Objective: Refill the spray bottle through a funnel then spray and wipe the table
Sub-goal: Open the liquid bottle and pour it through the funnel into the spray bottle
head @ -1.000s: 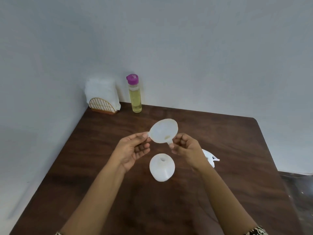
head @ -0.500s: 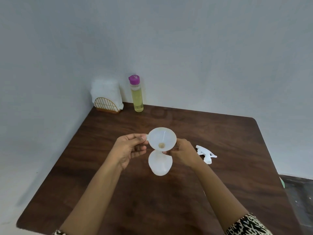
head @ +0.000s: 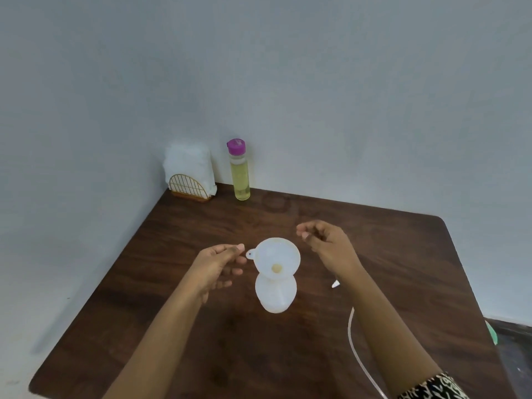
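Note:
A white funnel point(head: 277, 259) stands with its spout in the neck of the white spray bottle point(head: 275, 295), which is upright in the middle of the dark wooden table point(head: 172, 326). My left hand point(head: 221, 262) hovers just left of the funnel's tab, fingers apart, holding nothing. My right hand point(head: 325, 240) is raised to the funnel's right, fingers loosely curled and empty. The sprayer head is mostly hidden behind my right forearm; only its tip point(head: 335, 283) and its thin dip tube point(head: 357, 349) show. A refill bottle of yellow liquid with a purple cap point(head: 239, 171) stands at the back.
A gold wire holder full of white napkins point(head: 190, 177) sits in the back left corner against the wall. The table's right edge drops to a dark floor with a green object point(head: 490, 331) beside it.
Both hands lowered the funnel into the bottle's neck and let go of it. The right hand has lifted away to the right, and the left has drawn back slightly.

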Demonstrator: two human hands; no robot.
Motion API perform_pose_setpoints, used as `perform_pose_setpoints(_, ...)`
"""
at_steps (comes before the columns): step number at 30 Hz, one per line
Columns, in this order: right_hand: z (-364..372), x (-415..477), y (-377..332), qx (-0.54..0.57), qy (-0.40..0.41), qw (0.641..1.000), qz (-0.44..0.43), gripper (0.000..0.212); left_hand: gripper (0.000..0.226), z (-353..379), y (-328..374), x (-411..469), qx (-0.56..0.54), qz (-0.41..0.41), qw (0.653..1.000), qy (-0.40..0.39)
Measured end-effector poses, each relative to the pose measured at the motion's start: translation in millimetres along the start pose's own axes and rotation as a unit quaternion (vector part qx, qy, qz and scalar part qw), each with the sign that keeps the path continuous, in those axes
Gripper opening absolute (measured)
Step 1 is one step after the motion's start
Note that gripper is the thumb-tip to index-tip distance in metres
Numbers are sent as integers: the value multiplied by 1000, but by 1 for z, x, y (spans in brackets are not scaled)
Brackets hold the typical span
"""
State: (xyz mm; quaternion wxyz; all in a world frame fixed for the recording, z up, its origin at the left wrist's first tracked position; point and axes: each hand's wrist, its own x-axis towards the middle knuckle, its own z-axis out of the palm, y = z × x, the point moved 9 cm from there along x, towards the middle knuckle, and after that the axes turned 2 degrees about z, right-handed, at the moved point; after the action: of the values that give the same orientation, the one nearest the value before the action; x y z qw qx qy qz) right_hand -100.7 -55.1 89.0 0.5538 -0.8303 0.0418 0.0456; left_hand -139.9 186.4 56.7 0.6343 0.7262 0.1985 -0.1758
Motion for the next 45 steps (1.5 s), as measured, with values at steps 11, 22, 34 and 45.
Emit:
perform_pose_setpoints(11, 68, 200, -131, -291, -44, 948, -120, 42, 61, -29, 125, 164, 95, 145, 979, 108)
perform_pose_setpoints(22, 138, 281, -126, -412, -70, 897, -143, 53, 55, -10, 142, 275, 180, 186, 953, 160)
perform_pose_setpoints(34, 141, 188, -187, -447, -155, 846, -246, 54, 50, -43, 131, 166, 120, 239, 945, 190)
perform_pose_setpoints(45, 155, 58, -237, -425, -192, 803, -371, 41, 28, -75, 111, 27, 103, 279, 937, 182)
